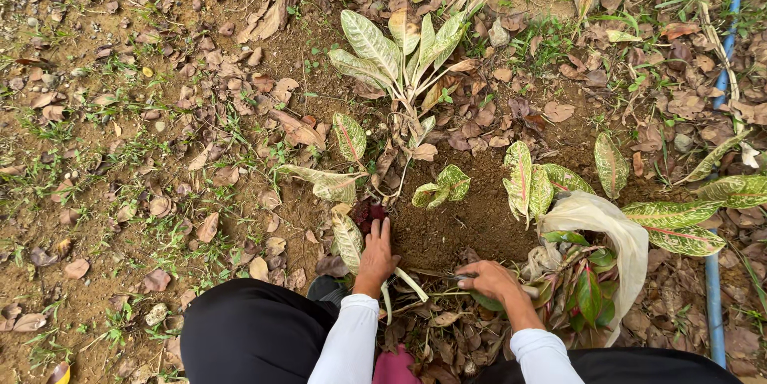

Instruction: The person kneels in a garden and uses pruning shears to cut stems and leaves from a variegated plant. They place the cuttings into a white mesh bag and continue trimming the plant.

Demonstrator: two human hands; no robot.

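Sack (615, 228) of pale plastic sits near right, holding red-green leafy plants (587, 292). Right hand (489, 280) grips a thin dark tool; left hand (375, 254) presses flat, fingers spread, on bare soil (455, 228).

Outdoor garden bed: bare soil (471, 224), fallen dry leaves (200, 96), variegated plants (399, 52), grass tufts (48, 168).
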